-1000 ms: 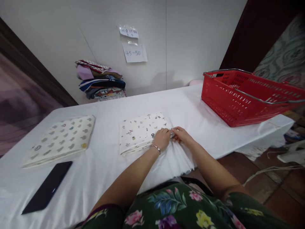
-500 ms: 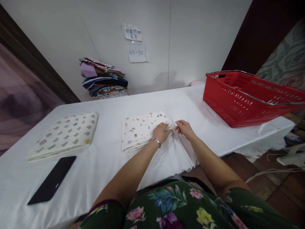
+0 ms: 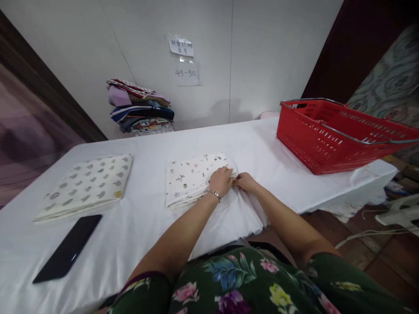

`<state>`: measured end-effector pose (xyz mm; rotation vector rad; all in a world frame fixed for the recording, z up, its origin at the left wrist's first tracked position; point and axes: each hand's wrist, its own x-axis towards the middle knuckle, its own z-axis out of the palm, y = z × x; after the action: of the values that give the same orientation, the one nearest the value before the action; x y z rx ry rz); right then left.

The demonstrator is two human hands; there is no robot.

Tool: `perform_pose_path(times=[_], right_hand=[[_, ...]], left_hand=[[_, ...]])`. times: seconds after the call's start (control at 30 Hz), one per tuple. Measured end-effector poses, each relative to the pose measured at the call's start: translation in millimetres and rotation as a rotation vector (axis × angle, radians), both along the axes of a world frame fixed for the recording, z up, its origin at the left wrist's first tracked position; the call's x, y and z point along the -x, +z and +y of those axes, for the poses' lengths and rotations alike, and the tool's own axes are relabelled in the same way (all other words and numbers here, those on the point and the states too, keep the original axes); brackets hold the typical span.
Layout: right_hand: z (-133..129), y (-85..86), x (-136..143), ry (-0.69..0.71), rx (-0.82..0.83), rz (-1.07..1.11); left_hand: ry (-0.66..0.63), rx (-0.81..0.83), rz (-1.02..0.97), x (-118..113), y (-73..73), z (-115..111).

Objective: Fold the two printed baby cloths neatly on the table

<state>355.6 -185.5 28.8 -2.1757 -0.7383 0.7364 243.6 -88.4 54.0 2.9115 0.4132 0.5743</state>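
A folded white cloth with small scattered prints lies on the table in front of me. My left hand, with a bracelet at the wrist, is on its right end, fingers bent over the top layers and closed on the edge. Touching the same edge from the right, my right hand pinches the cloth at its near right corner; the fingertips are partly hidden. Farther left lies a second folded white cloth with rows of grey prints and one yellow print.
A black phone lies at the front left of the white-covered table. On the right stands a red basket with metal handles. Several folded fabrics are piled by the wall, below paper signs.
My right hand has moved left from beside the cloth and now pinches its edge. My left hand has stayed at that end, its fingers now flatter over the cloth.
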Motion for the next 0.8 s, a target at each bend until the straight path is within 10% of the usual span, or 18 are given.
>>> perform_pose_path(times=[0.8], right_hand=[[13.6, 23.8, 13.1, 0.090, 0.335, -0.373]], left_hand=[[0.018, 0.051, -0.028, 1.0, 0.5, 4.5]])
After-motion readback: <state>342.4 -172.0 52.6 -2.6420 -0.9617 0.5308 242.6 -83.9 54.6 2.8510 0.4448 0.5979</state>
